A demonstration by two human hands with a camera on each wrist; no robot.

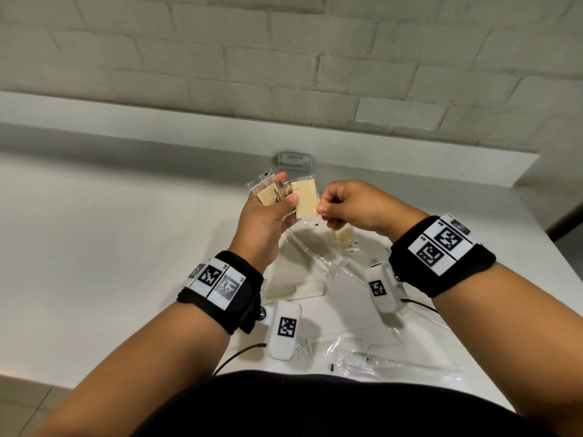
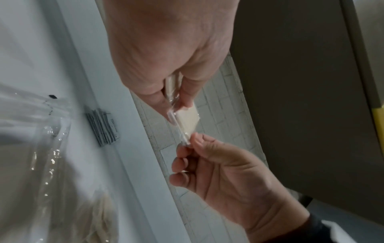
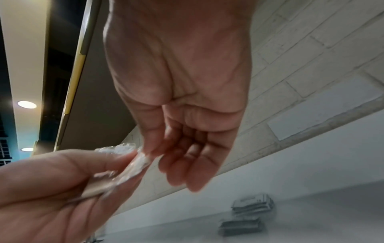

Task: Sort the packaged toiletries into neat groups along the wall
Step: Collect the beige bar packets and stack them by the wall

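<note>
Here the left hand (image 1: 268, 216) is raised above the white bench (image 1: 110, 231), its thumb and fingers (image 1: 280, 177) curled round a small fan of clear-wrapped cream soap bars. The nearest of these, a wrapped soap bar (image 1: 304, 198), stands almost upright between the two hands. The right hand (image 1: 353, 205) has its fingers curled in, with thumb and forefinger pinching the right-hand edge of that bar's wrapper. A second wrapped bar (image 1: 267, 195) sits further left in the left hand, partly behind the thumb.

In the left wrist view the left hand (image 2: 166, 49) pinches the packets (image 2: 187, 120) edge-on, and the right hand (image 2: 224, 177) grips the wrapper's lower tip. In the right wrist view the right hand (image 3: 182, 98) meets the left hand (image 3: 51, 189) at the crinkled plastic (image 3: 129, 162); the picture is blurred there.

Far on the bench, just beside the low ledge under the white brick wall (image 1: 284, 42), lies a stack of grey sachets (image 1: 295, 160); its print is too small to read with certainty. Near the person lies a loose heap of clear packets: a wrapped cream comb (image 1: 293, 290) under the left wrist, another wrapped comb (image 1: 337, 343) nearer still, a wrapped toothbrush (image 1: 378, 361) at the near edge, and one more cream soap packet (image 1: 345, 236) below the right hand. Both wrists wear black bands with printed markers
</note>
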